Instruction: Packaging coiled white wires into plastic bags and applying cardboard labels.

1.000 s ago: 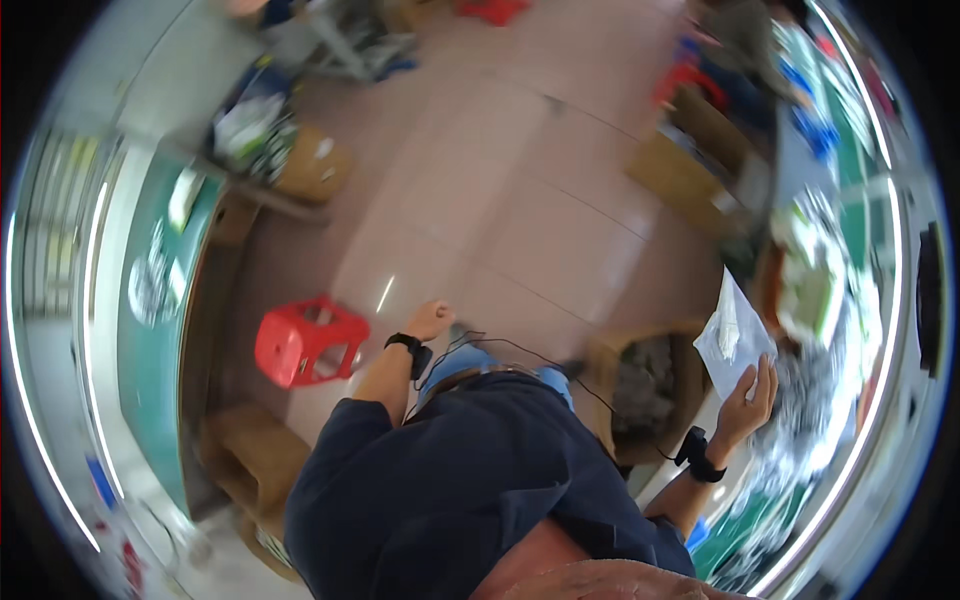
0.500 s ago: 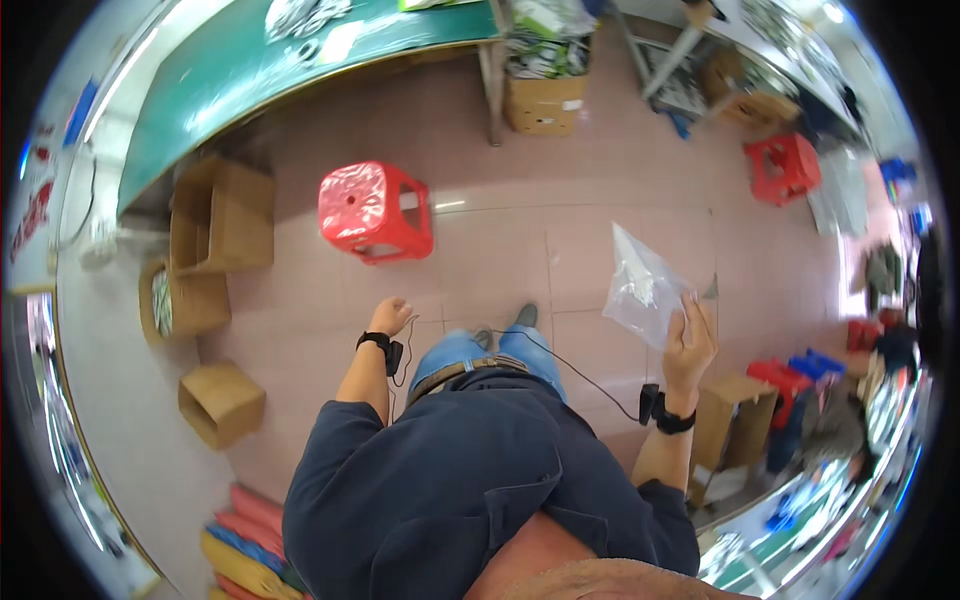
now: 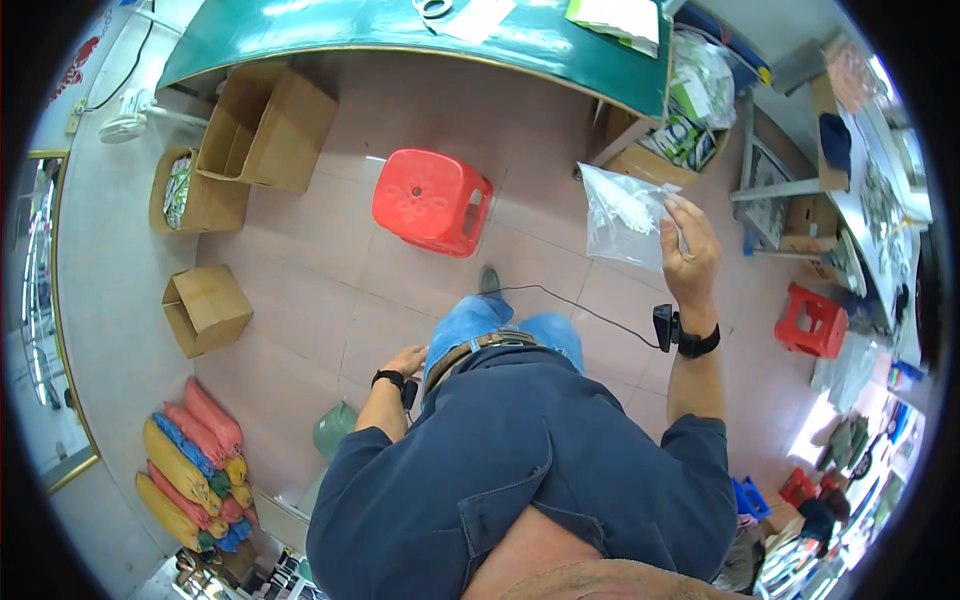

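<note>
My right hand (image 3: 690,250) pinches the edge of a clear plastic bag (image 3: 612,240), held out in front of me to the right. Inside the bag lies something white that I cannot make out. My left hand (image 3: 407,360) hangs low beside my hip with its fingers loosely stretched, partly hidden by my jeans; nothing shows in it. Each wrist wears a black strap with a small black device, and a thin cable (image 3: 590,305) runs from the right one. A red plastic stool (image 3: 418,195) stands on the floor ahead of me.
A green-topped table (image 3: 560,65) spans the far side, with papers and a roll on it. Cardboard boxes (image 3: 300,135) stand at the left. Filled coloured sacks (image 3: 180,470) lie at the lower left. Another red stool (image 3: 812,322) and a work table are at the right.
My view has turned to the right and come closer to the green table. The bag is still in my right hand. My left hand has dropped back beside my hip.
</note>
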A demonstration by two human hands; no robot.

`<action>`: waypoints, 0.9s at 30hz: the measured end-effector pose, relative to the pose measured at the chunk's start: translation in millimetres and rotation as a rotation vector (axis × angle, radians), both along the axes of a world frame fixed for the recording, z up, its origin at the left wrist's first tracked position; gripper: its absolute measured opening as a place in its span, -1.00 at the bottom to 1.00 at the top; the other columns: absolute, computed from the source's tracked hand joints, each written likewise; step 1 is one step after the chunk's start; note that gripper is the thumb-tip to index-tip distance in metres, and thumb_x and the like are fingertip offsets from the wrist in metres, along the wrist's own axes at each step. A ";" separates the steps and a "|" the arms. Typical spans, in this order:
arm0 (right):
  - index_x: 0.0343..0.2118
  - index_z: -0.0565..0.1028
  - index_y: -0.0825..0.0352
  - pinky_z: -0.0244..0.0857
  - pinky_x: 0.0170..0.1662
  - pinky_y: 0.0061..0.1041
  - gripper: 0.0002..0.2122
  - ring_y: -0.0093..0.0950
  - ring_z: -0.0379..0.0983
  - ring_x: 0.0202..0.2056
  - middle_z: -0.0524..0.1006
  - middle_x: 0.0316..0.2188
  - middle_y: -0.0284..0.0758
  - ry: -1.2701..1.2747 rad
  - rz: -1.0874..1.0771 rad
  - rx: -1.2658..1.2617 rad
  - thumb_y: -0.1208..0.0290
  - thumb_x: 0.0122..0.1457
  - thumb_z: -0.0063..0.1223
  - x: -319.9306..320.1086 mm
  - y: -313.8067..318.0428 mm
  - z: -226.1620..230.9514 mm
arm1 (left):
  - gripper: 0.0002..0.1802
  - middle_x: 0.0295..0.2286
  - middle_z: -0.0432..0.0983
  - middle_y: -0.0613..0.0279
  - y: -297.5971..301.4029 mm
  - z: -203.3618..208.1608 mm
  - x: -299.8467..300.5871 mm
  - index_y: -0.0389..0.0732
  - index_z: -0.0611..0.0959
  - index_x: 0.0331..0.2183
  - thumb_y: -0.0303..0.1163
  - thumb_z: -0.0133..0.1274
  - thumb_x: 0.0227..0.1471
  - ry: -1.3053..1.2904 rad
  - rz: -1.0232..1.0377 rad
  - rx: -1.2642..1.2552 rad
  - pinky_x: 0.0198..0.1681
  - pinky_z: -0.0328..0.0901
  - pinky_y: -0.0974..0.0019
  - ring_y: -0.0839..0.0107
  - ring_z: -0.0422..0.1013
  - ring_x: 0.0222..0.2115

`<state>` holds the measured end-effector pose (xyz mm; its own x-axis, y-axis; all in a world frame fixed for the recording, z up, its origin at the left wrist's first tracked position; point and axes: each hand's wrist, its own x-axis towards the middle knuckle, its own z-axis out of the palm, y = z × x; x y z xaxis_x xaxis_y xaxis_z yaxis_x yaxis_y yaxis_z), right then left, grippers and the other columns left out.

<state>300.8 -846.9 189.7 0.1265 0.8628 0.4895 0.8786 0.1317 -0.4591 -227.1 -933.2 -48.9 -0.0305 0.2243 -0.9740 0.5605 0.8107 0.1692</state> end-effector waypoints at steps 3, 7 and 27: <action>-0.09 0.64 0.43 0.43 0.07 -0.33 -0.81 -0.18 0.59 -0.04 0.64 -0.07 -0.10 -0.005 0.089 0.020 0.48 0.30 0.16 4.6 78.5 20.4 | -0.34 0.17 0.47 -0.04 28.0 -24.9 -3.4 -0.20 0.56 0.19 0.07 -0.08 0.28 0.058 -0.362 -0.092 0.27 0.23 0.03 0.16 0.36 0.22; -0.08 0.64 0.43 0.43 0.07 -0.35 -0.81 -0.21 0.60 -0.03 0.65 -0.07 -0.11 -0.030 0.204 0.050 0.50 0.30 0.16 23.6 174.3 55.5 | -0.34 0.11 0.52 0.03 18.1 -87.9 7.8 -0.17 0.63 0.12 0.12 -0.18 0.30 0.111 -0.437 -0.218 0.28 0.18 0.02 0.15 0.37 0.18; -0.06 0.66 0.38 0.41 0.10 -0.37 -0.79 -0.27 0.59 0.02 0.66 -0.04 -0.16 0.006 0.250 0.125 0.48 0.32 0.14 159.1 428.1 89.5 | -0.77 -0.56 0.31 0.49 428.8 128.0 111.7 -0.14 0.60 -0.09 -0.36 0.16 0.22 -0.629 0.751 0.654 -0.46 0.24 0.47 0.60 0.26 -0.57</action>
